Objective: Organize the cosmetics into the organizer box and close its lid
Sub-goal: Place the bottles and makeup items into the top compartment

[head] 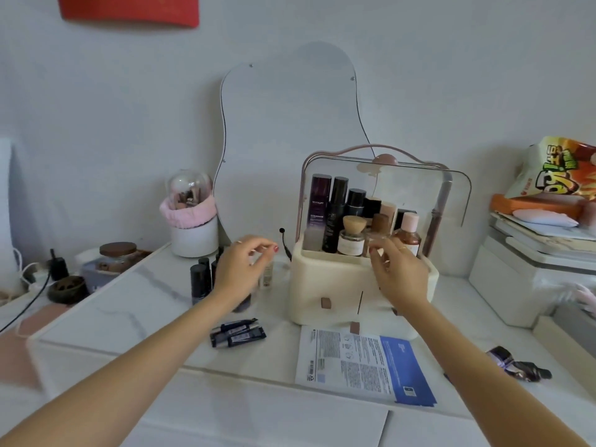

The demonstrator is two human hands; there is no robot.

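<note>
**Both hands up at the organizer, lid open, loose cosmetics on the table**

Nearest: two bare forearms reaching in from the bottom edge over the white marble-look table (129, 304). Between them a white-and-blue sheet-mask sachet (364, 366) lies flat, just in front of the organizer. Left of it, a small pile of dark tubes (238, 332) lying on their sides. Far right, a crumpled dark purple tube (516, 362) near the table edge.

Left hand (240, 269): fingers loosely curled, thumb and forefinger close together, hovering over a group of dark upright bottles (200, 282) and a small clear bottle (267, 275). Cannot tell if it's pinching anything; motion blur.

Right hand (398, 272): in front of the organizer's upper front edge, fingers bent, tips at a clear glass bottle (375, 238) in the front row. Grip vs. touch not resolvable.

Organizer box (325, 275): cream, centre of the table, small drawers in front. Clear lid (451, 191) swung up, pink handle on top. Inside, upright: tall dark bottles at the back, wooden-capped and pink-capped ones in front.

Behind: wavy-edged mirror (290, 140) against the wall, brush holder with clear dome (192, 217) left of it. Snack bag (558, 172) on a stack to the right.
</note>
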